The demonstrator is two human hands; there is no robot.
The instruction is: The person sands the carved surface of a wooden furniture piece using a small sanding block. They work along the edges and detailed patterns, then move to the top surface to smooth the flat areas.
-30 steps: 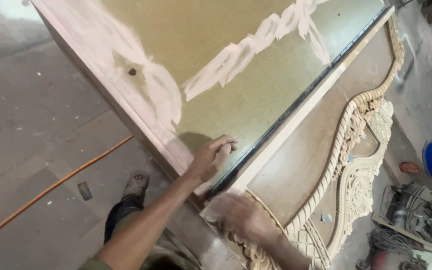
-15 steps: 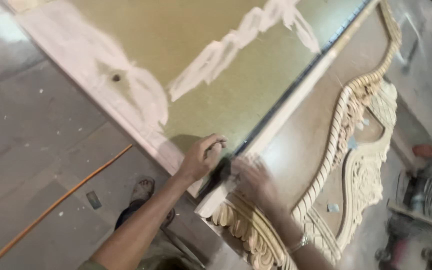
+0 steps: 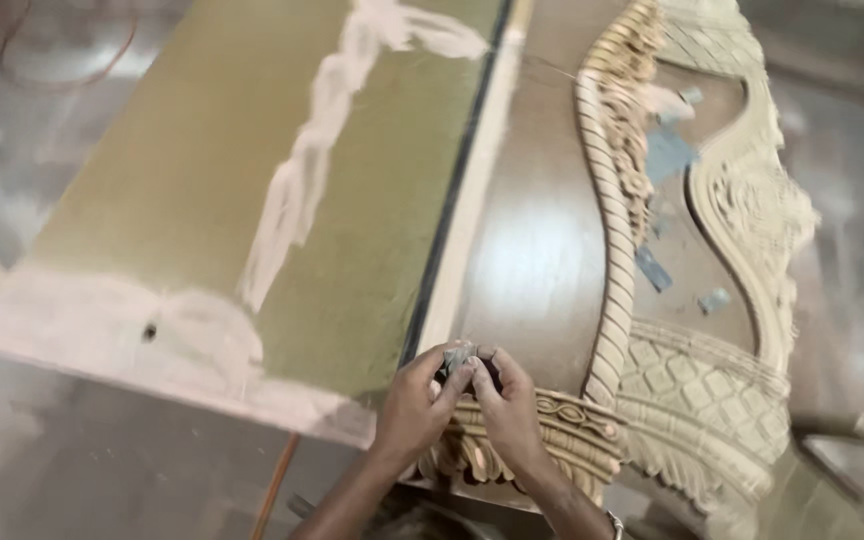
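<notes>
Dusty workshop floor under a green board, carved panel.

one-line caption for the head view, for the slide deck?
Both hands, left hand and right hand, pinch a small grey piece together over the carved wooden panel, beside a green board patched with pale filler.

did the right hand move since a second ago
Yes. The right hand was lower down on the carved trim; it has come up to the dark groove, meeting the left hand on a small grey piece.
</notes>
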